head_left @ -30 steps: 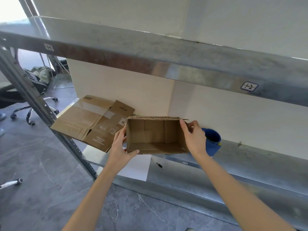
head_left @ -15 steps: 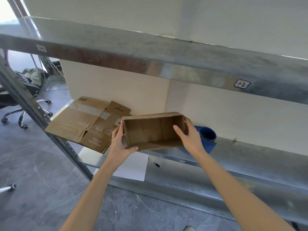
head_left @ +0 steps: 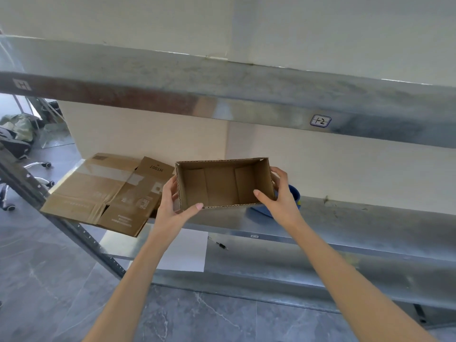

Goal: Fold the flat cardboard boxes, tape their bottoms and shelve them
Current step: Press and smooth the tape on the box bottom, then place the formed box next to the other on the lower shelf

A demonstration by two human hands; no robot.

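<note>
Head view: erected cardboard box [head_left: 222, 186] was held between both hands in front of the middle shelf [head_left: 370, 223], its open side turned toward the camera and three bottom flaps visible inside. Could not tell whether it touched the shelf. Left hand [head_left: 172, 206] gripped the box's left wall, fingers outside, thumb on the near lower edge. Right hand [head_left: 281, 196] gripped the right wall, thumb inside, fingers curled round the outside. Flat cardboard [head_left: 103, 191] lay on the shelf just left of the box, overhanging the near edge, with clear tape and printing on it. A blue object [head_left: 294, 193], mostly hidden behind the right hand, stood on the shelf. Upper shelf [head_left: 246, 90] carried a label [head_left: 320, 120] on its front rim. White sheet [head_left: 185, 253] lay on the lower shelf. Office chair [head_left: 14, 149] stood on the floor, far left.
</note>
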